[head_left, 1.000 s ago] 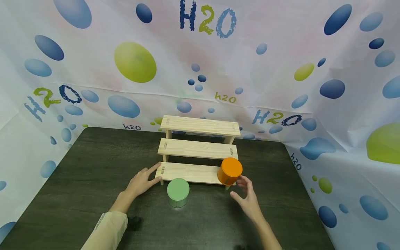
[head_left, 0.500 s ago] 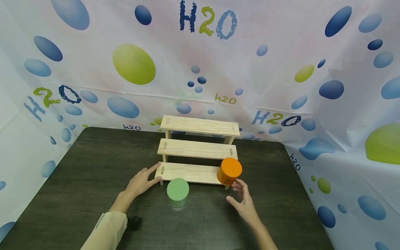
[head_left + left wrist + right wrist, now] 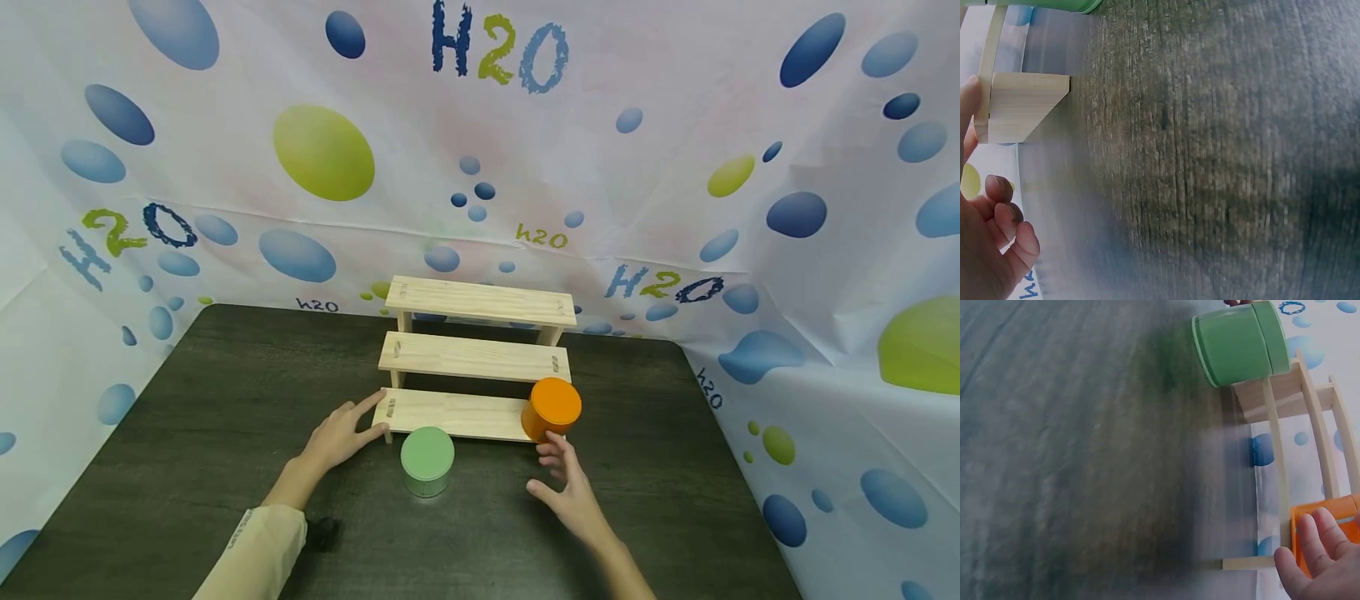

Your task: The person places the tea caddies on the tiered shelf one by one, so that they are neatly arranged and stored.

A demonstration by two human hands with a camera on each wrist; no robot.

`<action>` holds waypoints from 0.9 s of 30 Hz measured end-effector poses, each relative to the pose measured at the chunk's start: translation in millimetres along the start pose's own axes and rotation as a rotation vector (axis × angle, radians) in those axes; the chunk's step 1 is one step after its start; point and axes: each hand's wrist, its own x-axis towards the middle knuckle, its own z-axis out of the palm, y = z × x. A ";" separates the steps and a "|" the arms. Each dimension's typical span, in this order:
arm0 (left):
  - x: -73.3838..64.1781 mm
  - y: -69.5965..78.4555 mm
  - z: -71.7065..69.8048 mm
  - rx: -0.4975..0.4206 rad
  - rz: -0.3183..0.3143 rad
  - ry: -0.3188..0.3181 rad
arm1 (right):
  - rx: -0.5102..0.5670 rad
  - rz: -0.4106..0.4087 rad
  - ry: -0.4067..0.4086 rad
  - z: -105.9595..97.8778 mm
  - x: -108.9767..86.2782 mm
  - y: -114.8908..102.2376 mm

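A three-tier pale wooden shelf stands on the dark table. At its left end, my left hand holds the lowest board between thumb and forefinger; the other fingers curl beside it in the left wrist view. An orange lidded canister sits upright on the right end of the lowest board. My right hand is just in front of it, fingers loosely bent and thumb apart, fingertips overlapping the canister's lower front. A green lidded canister stands upright on the table before the shelf, between the hands.
The dark wood-grain table extends around the shelf on both sides. Behind it hangs a white sheet printed with blue and green spots and H2O lettering. The middle board and top board step up toward the back.
My right hand has moved left, from the orange canister's right side to its front. The left hand and both canisters stay in place.
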 end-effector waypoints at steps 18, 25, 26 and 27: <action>-2.3 -0.5 2.5 -0.008 0.004 0.015 | 0.069 -0.015 -0.118 25.1 18.4 -12.6; -1.3 -0.9 3.7 -0.009 0.004 0.022 | 0.053 -0.026 -0.143 27.7 21.8 -11.3; -1.1 -0.9 3.9 -0.009 0.005 0.023 | 0.050 -0.028 -0.145 27.9 22.2 -10.8; -1.0 -1.1 4.1 -0.008 0.005 0.025 | 0.049 -0.033 -0.145 28.0 22.6 -10.4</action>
